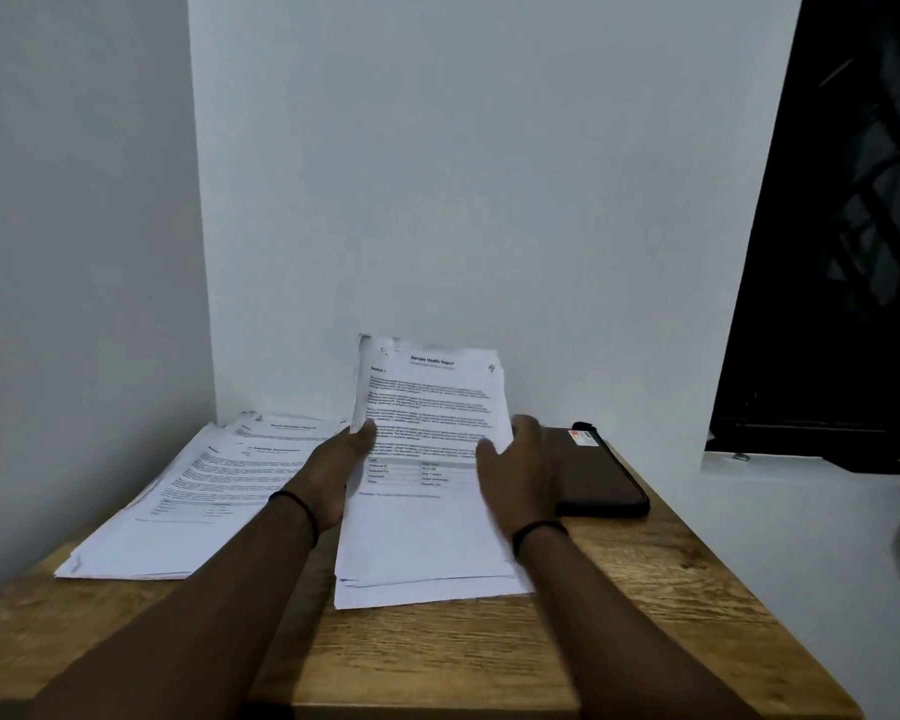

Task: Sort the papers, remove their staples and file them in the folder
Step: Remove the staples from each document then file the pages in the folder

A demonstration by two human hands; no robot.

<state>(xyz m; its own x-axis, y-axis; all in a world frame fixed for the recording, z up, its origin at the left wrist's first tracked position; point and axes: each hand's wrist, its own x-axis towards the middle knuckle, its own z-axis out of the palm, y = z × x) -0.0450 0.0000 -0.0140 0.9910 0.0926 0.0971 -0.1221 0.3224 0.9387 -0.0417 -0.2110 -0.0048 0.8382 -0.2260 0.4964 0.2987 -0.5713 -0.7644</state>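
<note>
I see both hands on the middle pile of papers (427, 543) on the table (645, 615). The left hand (333, 470) holds the left edge of the top sheets (430, 402), with its thumb on the front, and they are bent up toward the wall. The right hand (520, 475) is on the right edge of those sheets, fingers curled at the edge, but I cannot tell if it really grips them or only rests there. A second pile (188, 501) lies to the left, a bit fanned out, close to the left wall. The folder (598, 475) is dark brown and lies shut to the right, just past the right hand, touching or almost touching the middle pile. I think I am in the sorting step, and I see no staple tool anywhere. What could go wrong? The lifted sheets are floppy, so if one hand lets go they may flop down and slide the pile crooked. The pile's near edge is uneven, so a push could spread the sheets more. There is a mark at the top left corner of the lifted sheets that may be a staple; pulling the pages apart there could tear the corner. Pulling a staple with bare fingers could also prick me.
</note>
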